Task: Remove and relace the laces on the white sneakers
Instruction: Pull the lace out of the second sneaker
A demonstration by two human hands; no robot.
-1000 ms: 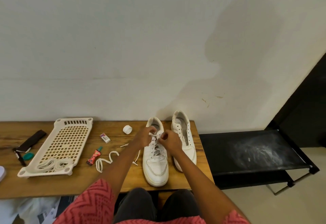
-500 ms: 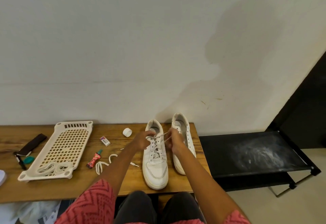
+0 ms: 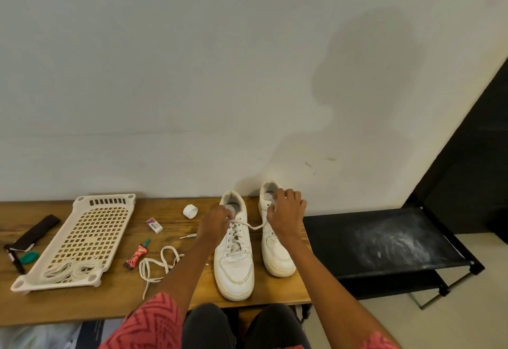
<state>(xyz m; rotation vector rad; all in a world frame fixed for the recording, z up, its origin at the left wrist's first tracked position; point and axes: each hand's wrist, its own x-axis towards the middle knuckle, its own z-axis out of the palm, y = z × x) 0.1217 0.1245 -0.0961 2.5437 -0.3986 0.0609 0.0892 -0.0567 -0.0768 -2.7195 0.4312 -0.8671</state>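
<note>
Head view: two white sneakers stand side by side on a wooden table (image 3: pixel 82 307), toes toward the person. Left hand (image 3: pixel 215 222) pinches the lace (image 3: pixel 254 226) at the top eyelets of the laced left sneaker (image 3: pixel 233 266); right hand (image 3: pixel 287 212), over the right sneaker (image 3: pixel 277 255), appears to pinch the lace's far end, drawn out sideways. A loose lace (image 3: pixel 155 265) lies beside a perforated plastic tray (image 3: pixel 90 236).
</note>
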